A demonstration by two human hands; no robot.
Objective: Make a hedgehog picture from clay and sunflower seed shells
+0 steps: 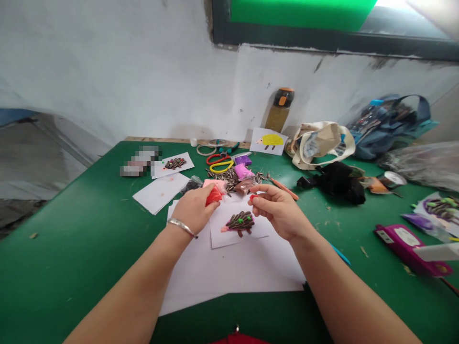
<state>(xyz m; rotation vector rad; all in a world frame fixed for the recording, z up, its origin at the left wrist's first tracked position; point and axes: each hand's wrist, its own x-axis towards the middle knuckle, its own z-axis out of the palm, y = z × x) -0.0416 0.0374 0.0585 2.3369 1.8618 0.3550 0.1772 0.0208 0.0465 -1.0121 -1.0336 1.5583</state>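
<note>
My left hand (193, 209), with a silver bangle at the wrist, is closed on a packet of red modelling clay (214, 195). Between the thumb and fingertips of my right hand (278, 206) is a small piece of red clay (253, 197). Below and between my hands lies a white card (225, 240) bearing a hedgehog (241, 222) with sunflower-seed spines, a pink face, brown feet and green dots. The card rests on larger white paper sheets (233, 274). Just beyond my hands are a pile of sunflower seeds (225, 180) and a pink clay packet (243, 171).
Behind the seeds lie scissors (221, 166) with red and yellow handles. A second hedgehog card (182, 162) is at left. A bottle (279, 111) and a drawing of a yellow hedgehog (268, 141) stand by the wall. Bags (319, 143) and a magenta device (409, 248) are at right.
</note>
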